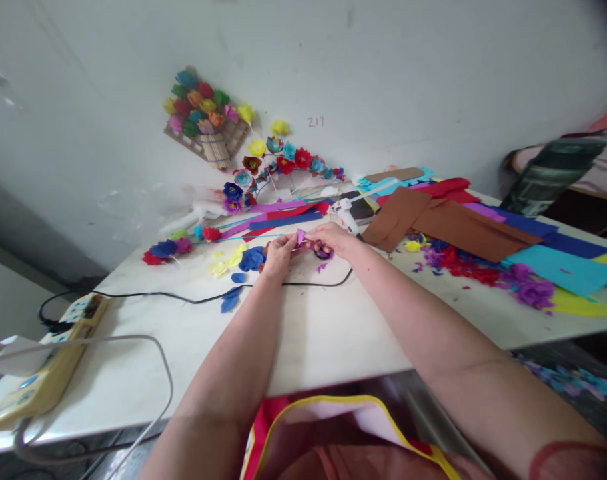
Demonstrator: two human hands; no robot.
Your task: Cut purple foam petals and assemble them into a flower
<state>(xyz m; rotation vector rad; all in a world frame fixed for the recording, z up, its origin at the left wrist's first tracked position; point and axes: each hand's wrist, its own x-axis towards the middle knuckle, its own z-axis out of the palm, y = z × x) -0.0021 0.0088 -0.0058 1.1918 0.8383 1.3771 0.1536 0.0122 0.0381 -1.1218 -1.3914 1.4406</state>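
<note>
Between my two hands is a small purple paper petal, held just above the table. My left hand is closed, its fingertips pinching the petal's left side. My right hand pinches the petal from the right. Black scissor handles show under my right hand; their blades are hidden. Purple paper scraps lie just below. To the left of my left hand rest blue paper petals and yellow paper petals.
A white glue gun stands behind my right hand. Brown paper sheets and coloured scraps cover the right side. A black cord crosses to a power strip. Paper flowers stand by the wall; a dark bottle is far right.
</note>
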